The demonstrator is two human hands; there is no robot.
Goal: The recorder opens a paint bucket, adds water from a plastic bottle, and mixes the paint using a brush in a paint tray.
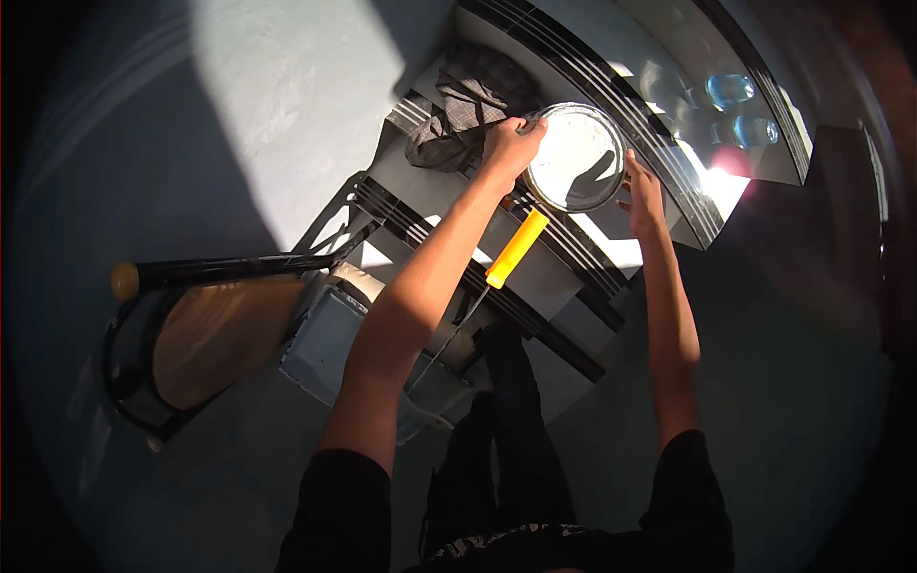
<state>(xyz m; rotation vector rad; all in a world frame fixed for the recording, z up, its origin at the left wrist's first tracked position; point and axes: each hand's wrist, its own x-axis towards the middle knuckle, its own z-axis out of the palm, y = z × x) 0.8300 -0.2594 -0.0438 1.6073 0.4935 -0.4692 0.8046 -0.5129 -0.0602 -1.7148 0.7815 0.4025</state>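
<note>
A round tub (575, 158) with a bright white inside or top and a dark rim is in front of me on the steps. My left hand (514, 148) grips its left rim, thumb on top. My right hand (644, 194) is at the tub's right side, fingers apart and close to the rim; whether they touch it is hard to see. A dark shadow falls across the white surface. Below the tub, a paint roller's yellow handle (517, 250) slants up from a grey bin-like container (325, 336), its lower end partly hidden by my left forearm.
Pale steps with black striped edges (564, 358) rise away from me. A crumpled dark checked cloth (473, 95) lies left of the tub. Two clear bluish bottles (730, 91) are on a higher step. A black-framed chair-like object with a brown panel (224, 334) stands at left.
</note>
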